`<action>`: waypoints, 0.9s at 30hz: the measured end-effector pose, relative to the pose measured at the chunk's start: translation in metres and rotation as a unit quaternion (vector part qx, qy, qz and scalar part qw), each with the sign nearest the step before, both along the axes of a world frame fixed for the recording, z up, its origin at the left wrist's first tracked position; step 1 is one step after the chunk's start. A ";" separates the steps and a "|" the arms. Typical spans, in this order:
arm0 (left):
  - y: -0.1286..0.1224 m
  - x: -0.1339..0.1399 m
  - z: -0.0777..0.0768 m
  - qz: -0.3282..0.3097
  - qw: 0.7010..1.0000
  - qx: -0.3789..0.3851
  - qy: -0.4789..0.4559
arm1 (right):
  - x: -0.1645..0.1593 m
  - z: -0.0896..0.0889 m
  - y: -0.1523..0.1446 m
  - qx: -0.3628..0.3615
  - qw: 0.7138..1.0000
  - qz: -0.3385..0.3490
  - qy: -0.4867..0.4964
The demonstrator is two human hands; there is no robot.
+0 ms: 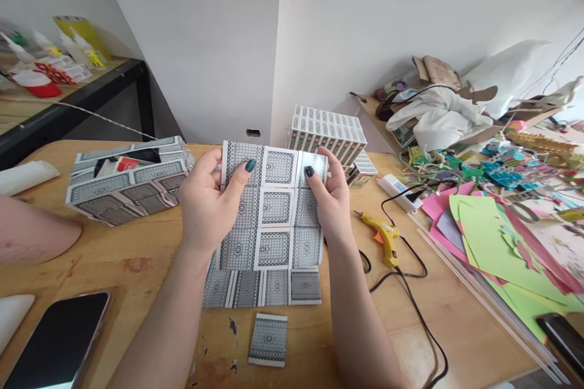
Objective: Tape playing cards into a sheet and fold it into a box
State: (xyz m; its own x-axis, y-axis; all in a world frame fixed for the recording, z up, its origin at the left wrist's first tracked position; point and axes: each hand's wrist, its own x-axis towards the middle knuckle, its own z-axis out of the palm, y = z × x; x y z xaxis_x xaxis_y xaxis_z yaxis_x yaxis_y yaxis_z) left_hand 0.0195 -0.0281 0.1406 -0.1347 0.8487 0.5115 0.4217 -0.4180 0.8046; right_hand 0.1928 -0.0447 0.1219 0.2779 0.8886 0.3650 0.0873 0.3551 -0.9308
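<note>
Between both hands I hold up a panel of joined playing cards (276, 206), their patterned grey backs facing me. My left hand (207, 200) grips its left edge, thumb on the front and fingers behind. On the right edge my right hand (333, 194) does the same, its thumb near the upper corner. Below the panel, a row of cards (276, 289) lies on the table, its upper part hidden. One folded-looking card piece (268, 340) rests closer to me. A box made of cards (130, 179) stands beyond my left hand, with things inside it.
A yellow glue gun (385, 237) with a black cord lies to the right, near a power strip (399, 191). Stacked card packs (326, 130) stand at the back. Coloured paper (506, 243) covers the right side. A phone (59, 340) lies front left, near another person's arm (36, 231).
</note>
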 end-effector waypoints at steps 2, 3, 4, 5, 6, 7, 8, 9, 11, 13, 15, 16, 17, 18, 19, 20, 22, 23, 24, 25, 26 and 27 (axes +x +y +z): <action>0.000 0.000 -0.001 -0.005 1.000 0.000 -0.003 | 0.000 0.000 0.000 -0.010 1.000 0.015 0.011; 0.000 0.000 -0.001 -0.007 1.000 0.000 -0.004 | 0.000 0.000 0.000 -0.013 1.000 0.021 0.018; 0.000 0.000 -0.001 -0.010 1.000 0.000 -0.006 | 0.000 0.000 0.000 -0.016 0.999 0.026 0.023; 0.000 0.000 -0.001 -0.011 1.000 -0.001 -0.009 | 0.000 0.000 0.000 -0.016 0.999 0.027 0.026; 0.000 0.000 0.000 -0.012 1.000 -0.002 -0.012 | 0.000 0.000 0.000 -0.016 0.999 0.027 0.026; 0.000 0.000 0.000 -0.013 1.000 -0.003 -0.016 | 0.000 0.001 0.000 -0.014 0.999 0.024 0.025; 0.000 0.000 0.000 -0.012 1.000 -0.003 -0.019 | 0.000 0.001 0.000 -0.012 0.999 0.022 0.023; 0.000 0.000 0.000 -0.012 1.000 -0.002 -0.021 | 0.000 0.001 0.000 -0.012 0.999 0.022 0.023; 0.000 0.000 0.000 -0.013 1.000 0.002 -0.017 | 0.000 0.000 0.000 -0.015 0.999 0.029 0.028; 0.000 -0.001 -0.001 -0.012 1.000 0.001 -0.012 | 0.000 0.000 0.000 -0.018 0.999 0.034 0.031; 0.001 -0.001 -0.002 -0.009 1.000 -0.005 -0.006 | -0.001 -0.001 0.001 -0.020 0.999 0.032 0.030; 0.001 -0.001 -0.002 -0.006 1.000 -0.009 -0.004 | -0.001 -0.001 0.000 -0.021 0.999 0.031 0.030; 0.000 -0.001 -0.001 -0.004 1.000 -0.012 -0.003 | -0.001 -0.001 0.000 -0.024 0.999 0.032 0.031; 0.000 -0.001 -0.001 -0.002 1.000 -0.013 -0.001 | -0.001 -0.001 0.000 -0.027 0.998 0.034 0.034; 0.000 -0.001 0.000 0.000 1.000 -0.014 0.001 | -0.001 0.000 0.000 -0.029 0.998 0.035 0.037; 0.000 -0.001 0.000 0.003 1.000 -0.014 0.003 | -0.001 0.000 0.000 -0.030 0.998 0.035 0.039; -0.001 -0.001 0.001 0.006 1.000 -0.014 0.005 | -0.001 0.000 -0.001 -0.028 0.998 0.030 0.041; -0.001 -0.001 0.001 0.006 1.000 -0.015 0.004 | -0.001 0.001 -0.001 -0.025 0.998 0.027 0.041; -0.001 0.000 0.002 0.004 1.000 -0.016 0.001 | -0.002 0.001 -0.001 -0.022 0.999 0.026 0.042; -0.001 0.000 0.002 0.001 1.000 -0.017 -0.003 | -0.002 0.001 -0.001 -0.020 0.998 0.028 0.044; -0.001 0.000 0.002 -0.001 1.000 -0.017 -0.007 | -0.002 0.001 -0.001 -0.019 0.998 0.030 0.046; -0.001 0.000 0.002 -0.003 1.000 -0.018 -0.010 | -0.002 0.001 -0.001 -0.018 0.998 0.034 0.048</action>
